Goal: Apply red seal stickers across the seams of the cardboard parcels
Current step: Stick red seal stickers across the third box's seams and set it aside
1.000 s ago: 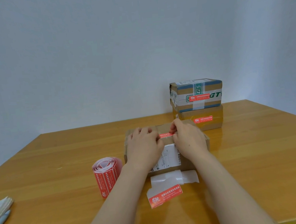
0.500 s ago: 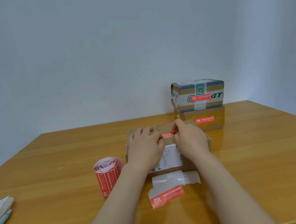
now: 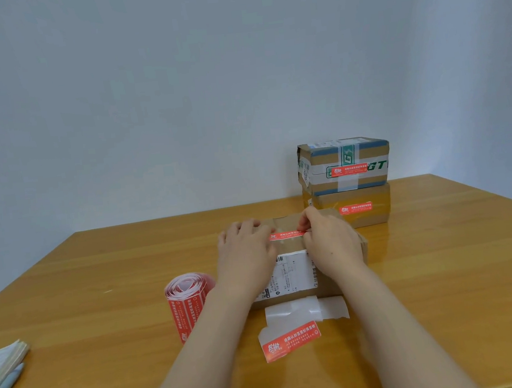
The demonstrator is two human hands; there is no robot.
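Wooden table [image 3: 443, 269], plain wall. Parcel [image 3: 288, 246] mid-table, sticker [image 3: 285, 235] across its top seam. Left hand [image 3: 245, 257] flat, pressing left end; right hand [image 3: 331, 244] pinches right end. Sticker likely thin, floppy, tacky: hold ends only.

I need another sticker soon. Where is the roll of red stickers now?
In the head view, the sticker roll stands on the table, left of the near parcel, close beside the left forearm.

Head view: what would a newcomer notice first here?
Mid-table, the left hand presses and the right hand pinches a red sticker on a cardboard parcel. Behind to the right stand two stacked parcels already stickered; a sticker roll sits left of the parcel.
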